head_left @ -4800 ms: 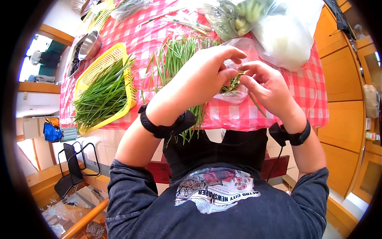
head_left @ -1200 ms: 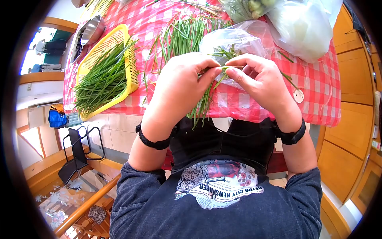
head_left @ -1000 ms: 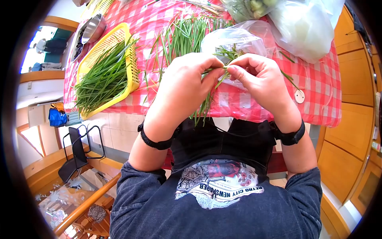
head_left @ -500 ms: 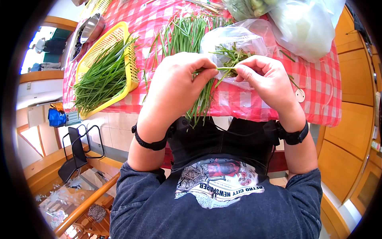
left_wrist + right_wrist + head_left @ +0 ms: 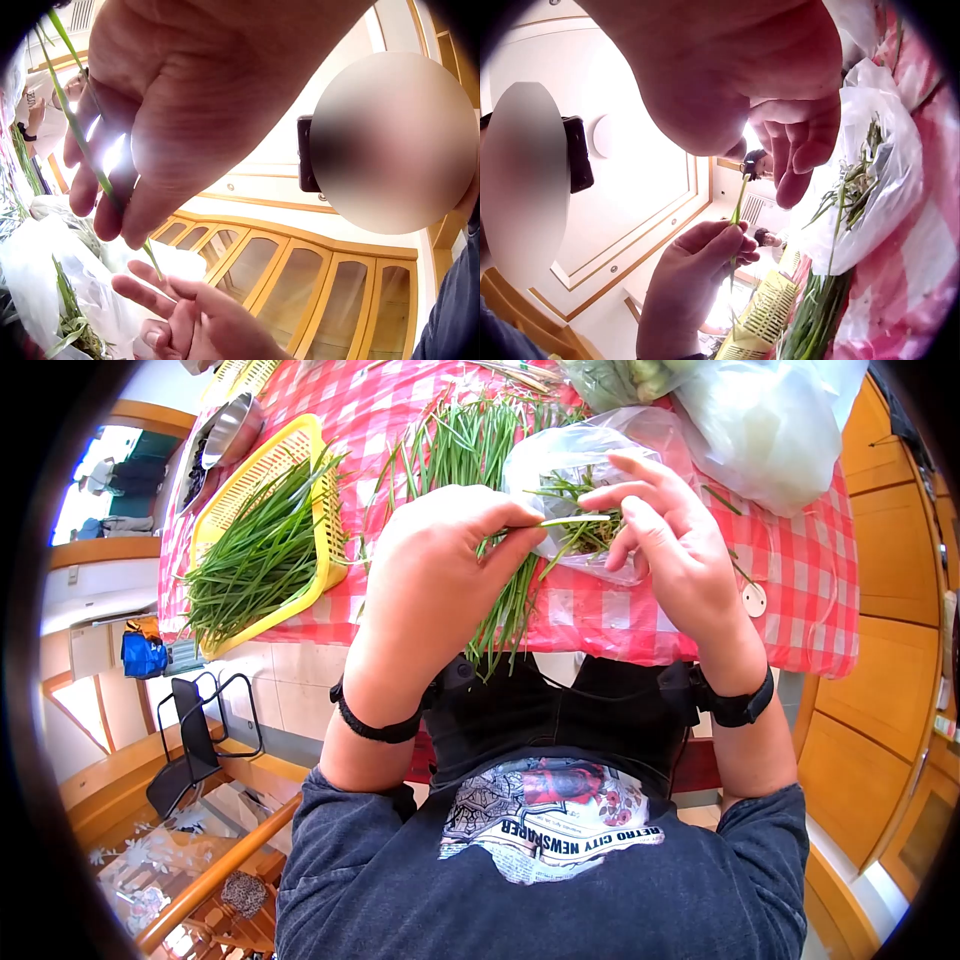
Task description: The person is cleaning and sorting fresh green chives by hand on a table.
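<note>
My left hand [image 5: 445, 565] pinches a green chive [image 5: 578, 520] between thumb and forefinger, its pale end pointing right. Close to that end is my right hand [image 5: 685, 555], fingers spread apart and holding nothing; in the right wrist view a gap shows between its fingers and the chive [image 5: 739, 202]. Below and behind both hands lies a clear plastic bag [image 5: 535, 460] with trimmed scraps [image 5: 590, 538] inside. A loose pile of chives [image 5: 465, 450] lies on the table beside the bag, partly hidden by my left hand.
A yellow basket [image 5: 330, 540] full of long chives stands at the left of the checked tablecloth [image 5: 780, 565]. Behind it is a metal bowl [image 5: 232, 432]. White plastic bags [image 5: 765, 445] with vegetables sit at the back right. A white disc [image 5: 753, 599] lies near the right edge.
Both hands worked at the chive close together, then drew apart. Just now the right hand has let go of its end and spread its fingers; the left still pinches it.
</note>
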`<move>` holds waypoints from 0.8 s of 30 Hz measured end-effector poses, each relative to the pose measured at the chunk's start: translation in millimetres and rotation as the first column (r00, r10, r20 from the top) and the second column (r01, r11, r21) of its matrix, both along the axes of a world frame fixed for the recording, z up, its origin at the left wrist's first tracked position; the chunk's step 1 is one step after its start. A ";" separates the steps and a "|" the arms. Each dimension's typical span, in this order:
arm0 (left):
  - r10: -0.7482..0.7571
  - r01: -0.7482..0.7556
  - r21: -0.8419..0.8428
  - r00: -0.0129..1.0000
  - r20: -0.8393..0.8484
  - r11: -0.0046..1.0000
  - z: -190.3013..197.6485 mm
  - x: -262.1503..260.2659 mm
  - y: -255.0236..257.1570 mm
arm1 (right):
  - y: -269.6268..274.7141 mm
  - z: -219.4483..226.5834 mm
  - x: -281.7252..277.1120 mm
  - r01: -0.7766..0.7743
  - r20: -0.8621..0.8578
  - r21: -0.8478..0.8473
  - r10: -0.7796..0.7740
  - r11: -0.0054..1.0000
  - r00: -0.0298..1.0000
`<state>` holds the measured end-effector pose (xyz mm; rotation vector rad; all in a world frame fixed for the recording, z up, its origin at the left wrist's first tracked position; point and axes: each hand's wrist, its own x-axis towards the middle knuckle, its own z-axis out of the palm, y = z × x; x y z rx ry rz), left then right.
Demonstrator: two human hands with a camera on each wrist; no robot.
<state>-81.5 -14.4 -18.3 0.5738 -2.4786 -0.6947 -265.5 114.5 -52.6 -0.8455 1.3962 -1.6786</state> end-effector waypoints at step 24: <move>-0.020 -0.002 0.486 0.999 0.040 0.874 2.9 4.9 -4.6 | 4.7 -0.4 -1.5 -0.094 -0.140 0.175 0.120 0.980 0.983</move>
